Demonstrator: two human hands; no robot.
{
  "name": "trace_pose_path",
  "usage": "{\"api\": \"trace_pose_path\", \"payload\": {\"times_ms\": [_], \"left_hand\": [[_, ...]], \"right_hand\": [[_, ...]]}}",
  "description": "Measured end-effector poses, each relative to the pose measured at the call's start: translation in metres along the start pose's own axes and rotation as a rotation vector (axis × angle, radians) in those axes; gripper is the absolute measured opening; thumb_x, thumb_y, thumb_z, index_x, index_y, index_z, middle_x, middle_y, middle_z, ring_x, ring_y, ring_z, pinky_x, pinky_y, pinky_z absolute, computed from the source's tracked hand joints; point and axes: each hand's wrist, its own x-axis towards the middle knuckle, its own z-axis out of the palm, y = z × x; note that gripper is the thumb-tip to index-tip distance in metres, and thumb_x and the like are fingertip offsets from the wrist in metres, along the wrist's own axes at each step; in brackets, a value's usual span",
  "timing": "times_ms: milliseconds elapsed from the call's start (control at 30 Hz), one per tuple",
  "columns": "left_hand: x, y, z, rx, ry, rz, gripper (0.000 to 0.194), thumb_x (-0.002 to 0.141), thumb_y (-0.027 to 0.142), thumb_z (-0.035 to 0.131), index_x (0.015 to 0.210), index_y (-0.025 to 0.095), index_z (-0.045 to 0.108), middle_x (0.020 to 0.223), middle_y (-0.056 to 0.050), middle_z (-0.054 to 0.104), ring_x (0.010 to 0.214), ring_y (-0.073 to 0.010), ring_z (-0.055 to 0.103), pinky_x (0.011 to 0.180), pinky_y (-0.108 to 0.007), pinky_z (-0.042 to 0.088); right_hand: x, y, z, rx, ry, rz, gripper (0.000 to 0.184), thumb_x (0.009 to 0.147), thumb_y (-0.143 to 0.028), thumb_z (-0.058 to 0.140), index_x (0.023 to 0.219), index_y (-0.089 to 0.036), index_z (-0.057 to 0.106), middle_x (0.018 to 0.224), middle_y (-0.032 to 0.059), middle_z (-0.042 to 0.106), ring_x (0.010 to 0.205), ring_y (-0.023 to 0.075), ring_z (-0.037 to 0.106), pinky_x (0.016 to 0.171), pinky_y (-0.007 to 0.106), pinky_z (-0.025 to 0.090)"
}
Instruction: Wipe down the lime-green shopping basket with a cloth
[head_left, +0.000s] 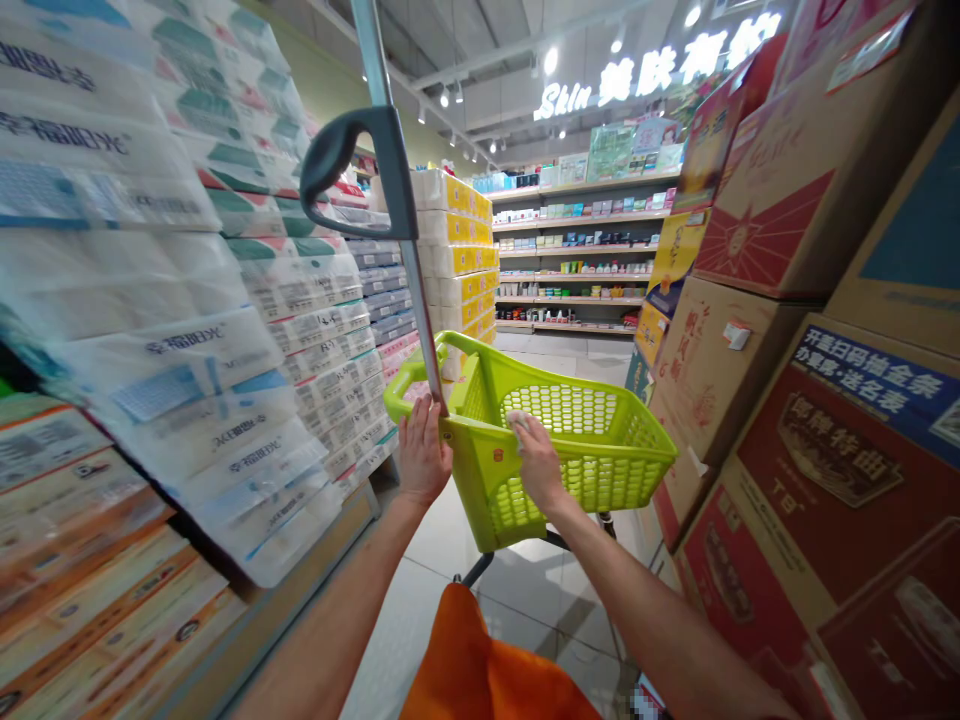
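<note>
A lime-green shopping cart (480, 480) with a perforated plastic basket stands in front of me, turned sideways. My left hand (424, 455) lies with its fingers stretched out against the cart's near rim, by the foot of a metal pole (420, 300). That pole rises from the cart's handle end and carries a dark grey loop handle (401, 190). At the near rim of the basket my right hand (538, 460) is closed on a pale crumpled cloth (516, 417). The cloth touches the rim, and part of it is hidden by the fingers.
Wrapped tissue packs (187, 370) are stacked high along the left. Cardboard cartons (825, 440) form a wall on the right, close to the cart's far end. Beyond the cart, the tiled floor (555, 355) leads to shelves (577, 250) of small goods.
</note>
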Motion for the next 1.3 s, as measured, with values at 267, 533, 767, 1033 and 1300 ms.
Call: {"api": "trace_pose_path", "payload": {"times_ms": [267,533,767,1033,1300], "left_hand": [[-0.014,0.013,0.003,0.010,-0.053,0.016,0.076,0.073,0.008,0.038,0.140,0.012,0.002,0.145,-0.013,0.020,0.135,-0.0194,0.009,0.110,-0.044,0.011],[-0.008,0.060,0.015,0.019,-0.260,0.206,0.061,0.073,0.012,0.040,0.133,0.013,0.032,0.143,-0.008,0.028,0.135,-0.0202,0.014,0.111,-0.045,0.005],[-0.003,0.055,0.013,0.032,-0.290,0.220,0.054,0.074,0.014,0.040,0.127,0.015,0.043,0.138,-0.007,0.038,0.133,-0.0204,0.023,0.112,-0.044,0.005],[-0.005,0.088,0.027,0.023,-0.362,0.218,0.059,0.072,0.015,0.041,0.131,0.013,0.037,0.140,-0.009,0.035,0.134,-0.0232,0.018,0.110,-0.051,-0.001],[-0.006,0.088,0.028,0.026,-0.345,0.204,0.059,0.072,0.016,0.040,0.131,0.012,0.036,0.141,-0.008,0.033,0.134,-0.0218,0.016,0.110,-0.049,0.001]], "right_hand": [[-0.003,-0.013,0.002,-0.007,-0.040,-0.184,0.062,0.076,0.003,0.030,0.132,-0.021,0.036,0.136,0.0030,0.041,0.130,0.0150,0.028,0.109,0.038,0.028],[-0.024,0.015,-0.014,-0.078,-0.007,-0.117,0.065,0.074,0.004,0.029,0.134,-0.021,0.033,0.137,0.0047,0.040,0.131,0.0166,0.025,0.108,0.042,0.028],[-0.046,0.104,-0.073,-0.226,0.119,0.016,0.058,0.076,0.002,0.027,0.125,-0.019,0.047,0.134,0.0055,0.043,0.129,0.0164,0.030,0.107,0.042,0.028],[-0.049,0.091,-0.059,-0.187,0.087,-0.061,0.055,0.078,-0.001,0.027,0.128,-0.019,0.044,0.134,0.0064,0.044,0.130,0.0170,0.027,0.107,0.043,0.030],[-0.078,0.163,-0.119,-0.381,0.211,0.157,0.052,0.080,-0.003,0.029,0.127,-0.017,0.045,0.139,0.0067,0.035,0.131,0.0181,0.026,0.108,0.042,0.027]]}}
